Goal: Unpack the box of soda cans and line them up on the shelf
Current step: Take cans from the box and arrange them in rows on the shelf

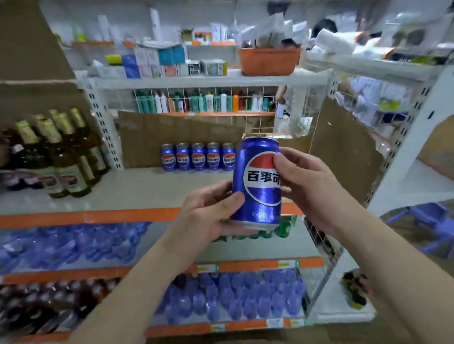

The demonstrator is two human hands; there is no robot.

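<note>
can in hand (256, 182): blue soda can, upright with a slight tilt, held in the air in front of the shelf (133, 191), logo facing the camera
left hand (209, 214): grip closed round the can's lower left side, thumb on the front, fingers behind
right hand (303, 179): grip closed on the can's upper right side, thumb tip on the logo
row of cans (198, 157): five matching blue cans upright side by side at the back of the shelf, against cardboard (177, 135)
bottles (61, 153): brown glass, left end of the same shelf
lower shelves: blue-capped water bottles (234, 296), blurred
</note>
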